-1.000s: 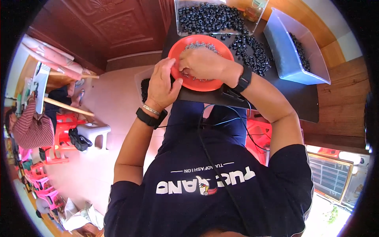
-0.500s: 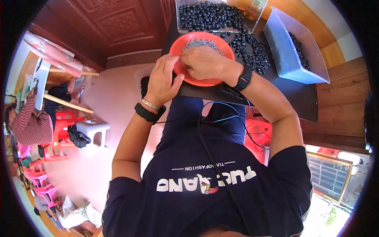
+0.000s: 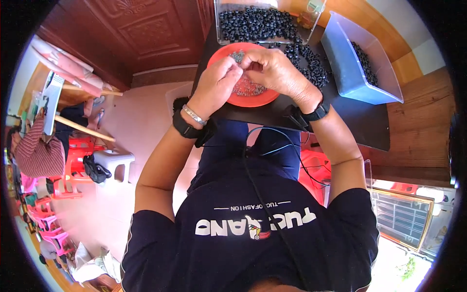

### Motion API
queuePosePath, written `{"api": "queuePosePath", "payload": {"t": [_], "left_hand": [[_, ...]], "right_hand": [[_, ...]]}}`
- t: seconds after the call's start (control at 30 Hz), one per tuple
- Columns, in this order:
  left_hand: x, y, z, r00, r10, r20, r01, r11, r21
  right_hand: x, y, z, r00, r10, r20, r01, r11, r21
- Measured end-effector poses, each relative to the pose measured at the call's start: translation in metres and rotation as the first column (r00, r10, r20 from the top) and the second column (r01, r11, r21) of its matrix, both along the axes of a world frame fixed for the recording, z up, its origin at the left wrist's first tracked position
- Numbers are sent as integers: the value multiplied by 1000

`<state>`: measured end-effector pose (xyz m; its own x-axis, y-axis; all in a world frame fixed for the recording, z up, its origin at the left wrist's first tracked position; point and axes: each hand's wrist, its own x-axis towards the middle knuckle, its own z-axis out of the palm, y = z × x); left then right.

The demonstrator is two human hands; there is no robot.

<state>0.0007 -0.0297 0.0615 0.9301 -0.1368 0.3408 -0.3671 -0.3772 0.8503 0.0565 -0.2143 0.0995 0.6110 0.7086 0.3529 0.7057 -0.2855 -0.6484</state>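
Over an orange-red bowl [image 3: 258,100] my two hands meet, fingertips close together. My left hand [image 3: 214,86] has thumb and index finger pressed together; whatever they hold is too small to make out. Curled in a similar pinch, my right hand [image 3: 276,74] faces it, and its fingertips hide anything between them. Small silvery metal pieces [image 3: 248,89] lie in the bowl beneath. Just right of the bowl, small black ring-like parts [image 3: 314,70] are spread on the dark table [image 3: 360,119].
A clear bin [image 3: 221,41] of black parts stands at the table's back. To the right, a translucent bluish bin [image 3: 348,78] holds more. Cables [image 3: 265,127] hang over my lap. A person in striped clothing [image 3: 41,155] is at far left, near red and white stools [image 3: 114,158].
My right hand has come up out of the metal pieces and moved right. My left hand has shifted from the bowl's left rim to over the bowl, meeting the right.
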Motion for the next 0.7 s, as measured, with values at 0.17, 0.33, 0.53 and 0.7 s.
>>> {"api": "queuePosePath", "payload": {"t": [0.17, 0.33, 0.53, 0.7], "left_hand": [[7, -4, -11, 995, -90, 45, 93, 992, -82], [5, -4, -14, 985, -174, -6, 169, 963, -210], [5, -4, -8, 992, -5, 129, -2, 999, 49], [2, -10, 14, 899, -61, 434, -93, 941, 326]], "right_hand": [[-10, -4, 1, 998, -14, 66, 10, 998, 56], [-11, -8, -9, 999, -17, -36, 22, 992, 128], [-9, -7, -9, 984, -119, -129, 132, 986, 98], [-10, -5, -7, 863, -48, -503, 98, 992, 73]]}}
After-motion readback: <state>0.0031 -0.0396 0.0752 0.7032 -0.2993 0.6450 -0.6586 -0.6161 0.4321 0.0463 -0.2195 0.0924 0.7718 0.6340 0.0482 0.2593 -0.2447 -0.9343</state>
